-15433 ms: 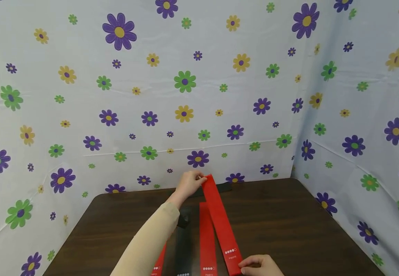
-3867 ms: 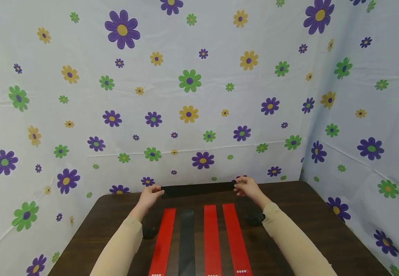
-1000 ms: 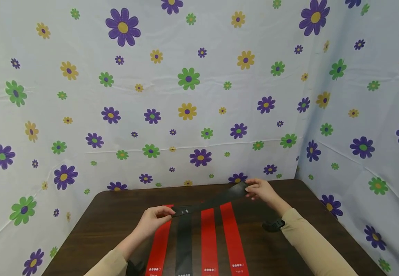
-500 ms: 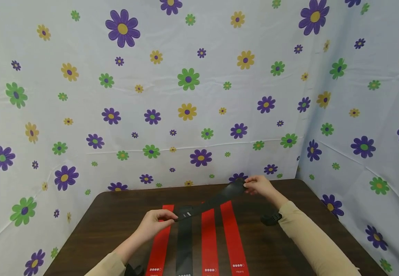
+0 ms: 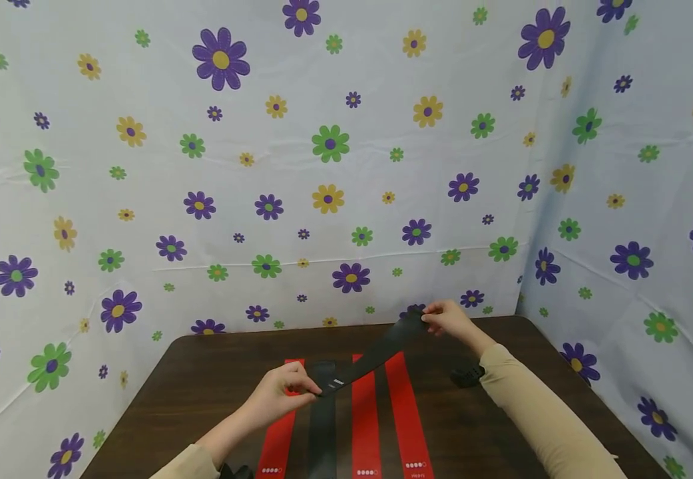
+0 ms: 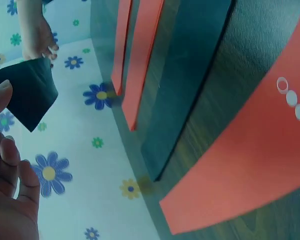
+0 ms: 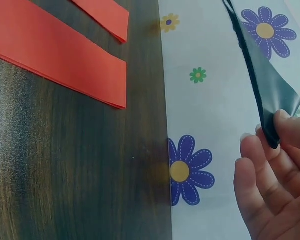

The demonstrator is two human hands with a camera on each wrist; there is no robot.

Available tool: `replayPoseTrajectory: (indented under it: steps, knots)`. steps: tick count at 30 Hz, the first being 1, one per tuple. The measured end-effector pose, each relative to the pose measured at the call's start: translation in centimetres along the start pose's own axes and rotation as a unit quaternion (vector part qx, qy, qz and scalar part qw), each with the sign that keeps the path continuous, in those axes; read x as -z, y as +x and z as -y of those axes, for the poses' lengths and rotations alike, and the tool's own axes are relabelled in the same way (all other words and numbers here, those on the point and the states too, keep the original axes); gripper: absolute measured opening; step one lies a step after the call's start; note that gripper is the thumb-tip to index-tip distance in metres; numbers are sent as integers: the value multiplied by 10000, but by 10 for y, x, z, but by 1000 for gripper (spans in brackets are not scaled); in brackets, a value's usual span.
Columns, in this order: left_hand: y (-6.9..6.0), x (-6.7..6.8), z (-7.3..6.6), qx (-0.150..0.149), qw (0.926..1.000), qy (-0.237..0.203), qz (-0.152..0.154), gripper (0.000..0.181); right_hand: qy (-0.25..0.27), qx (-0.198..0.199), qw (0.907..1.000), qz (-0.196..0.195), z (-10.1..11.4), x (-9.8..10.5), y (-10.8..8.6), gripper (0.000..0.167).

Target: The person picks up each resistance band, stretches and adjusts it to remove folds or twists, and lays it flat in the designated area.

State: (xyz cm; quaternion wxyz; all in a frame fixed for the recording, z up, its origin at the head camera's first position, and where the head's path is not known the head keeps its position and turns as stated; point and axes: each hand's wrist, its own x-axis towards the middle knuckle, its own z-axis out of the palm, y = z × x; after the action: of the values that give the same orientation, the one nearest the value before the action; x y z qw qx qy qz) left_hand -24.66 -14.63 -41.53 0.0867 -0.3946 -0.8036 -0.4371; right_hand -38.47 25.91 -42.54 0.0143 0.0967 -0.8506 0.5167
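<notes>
A flat black resistance band (image 5: 382,349) is stretched slantwise above the table between both hands, its white-printed end low at the left. My left hand (image 5: 280,394) pinches that lower end between thumb and fingers. Higher up, near the table's back edge, my right hand (image 5: 453,324) pinches the other end; the right wrist view shows the band folded over at the thumb (image 7: 290,125). Beneath lie a red band (image 5: 277,442) at the left, a second black band (image 5: 322,439), then two more red bands (image 5: 365,419) (image 5: 407,416). The held band and left hand cover parts of them.
The dark brown wooden table (image 5: 472,426) has rounded back corners. A white cloth with printed flowers (image 5: 346,233) hangs behind it and along the right side. Black straps with a device (image 5: 468,374) sit on the wrists.
Earlier a red band was held by both ends; it now lies rightmost. The black band then hung level at the back. Lately its left end has dropped and shifted right with the left hand.
</notes>
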Motion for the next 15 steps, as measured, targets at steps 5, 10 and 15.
replayPoseTrajectory:
  steps: [5,10,15]
  knots:
    - [-4,-14,9,-74,9991,-252,344,13,-376,-17,9993,-14,1,-3,0,20]
    - [-4,-24,8,-298,9976,-162,608,14,-652,65,9978,-83,6,-7,4,19]
    - [0,-33,-3,-613,9952,-57,763,15,-916,163,9956,-61,9,-12,8,17]
